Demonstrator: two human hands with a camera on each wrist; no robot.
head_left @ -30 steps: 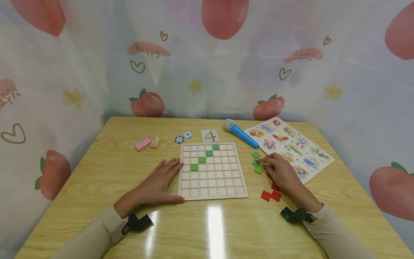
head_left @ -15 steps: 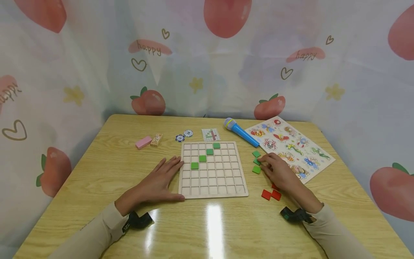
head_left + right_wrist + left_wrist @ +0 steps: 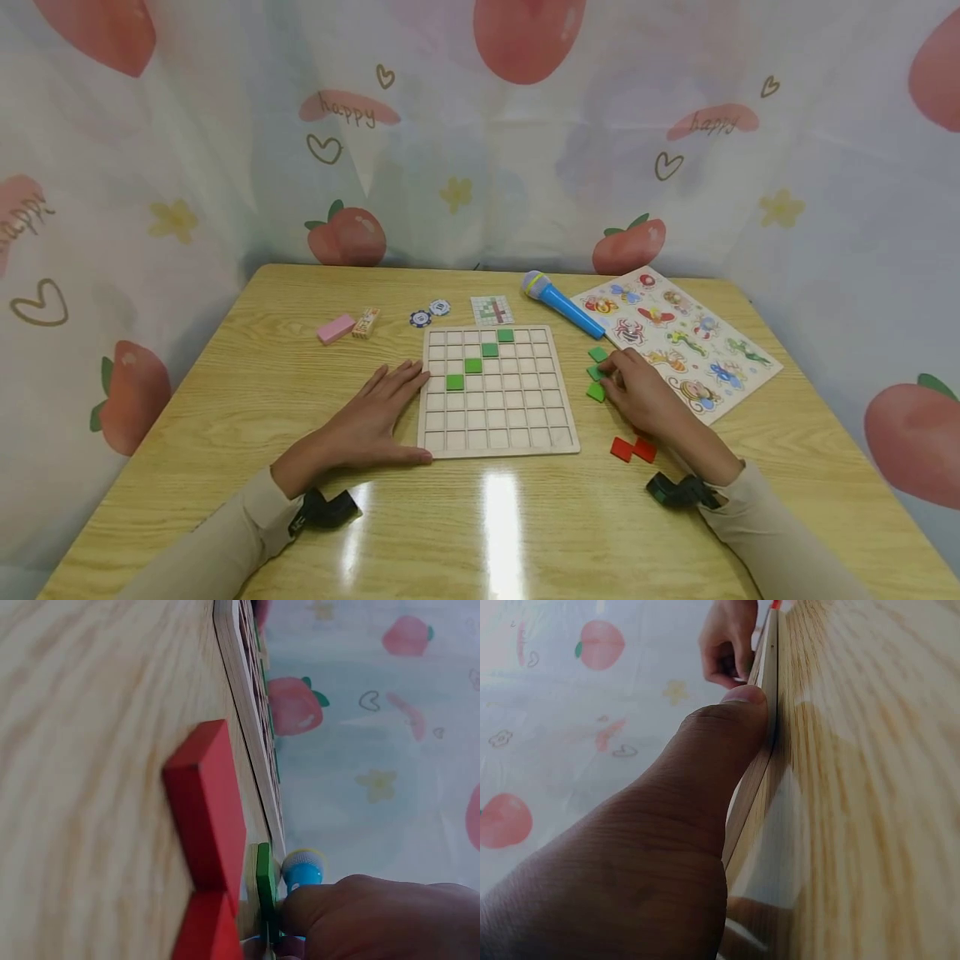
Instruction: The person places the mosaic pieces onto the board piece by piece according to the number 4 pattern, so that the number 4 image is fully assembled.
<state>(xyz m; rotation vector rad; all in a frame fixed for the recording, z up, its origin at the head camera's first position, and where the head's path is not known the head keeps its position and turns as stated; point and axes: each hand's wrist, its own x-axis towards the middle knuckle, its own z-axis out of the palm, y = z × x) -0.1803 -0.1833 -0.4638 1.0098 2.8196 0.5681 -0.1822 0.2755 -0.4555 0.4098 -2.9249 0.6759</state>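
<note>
In the head view a pale wooden grid board [image 3: 501, 417] lies mid-table, with several green tiles [image 3: 454, 382] set in a slanting line of its cells. My left hand [image 3: 367, 425] is spread at the board's left side; its fingertips touch that edge and the thumb lies at the near corner. To the right of the board my right hand [image 3: 637, 392] has curled fingers and thumb around a loose green tile [image 3: 594, 373], partly hidden by them. Other loose green tiles lie just above and below it. Nearer me are red tiles [image 3: 621, 450], also seen as a red tile [image 3: 206, 802] in the right wrist view.
Behind the board lie a small pattern card [image 3: 491, 311], a blue toy microphone [image 3: 566, 307] and two poker chips [image 3: 431, 313]. A pink block [image 3: 336, 329] and a patterned block [image 3: 366, 322] sit at back left. An insect picture board [image 3: 678, 342] lies at right, partly under my right forearm.
My right hand stays at the green tiles, its fingertips drawing in slightly around the middle one. The lowest green tile has shifted a little left. My left hand keeps its place.
</note>
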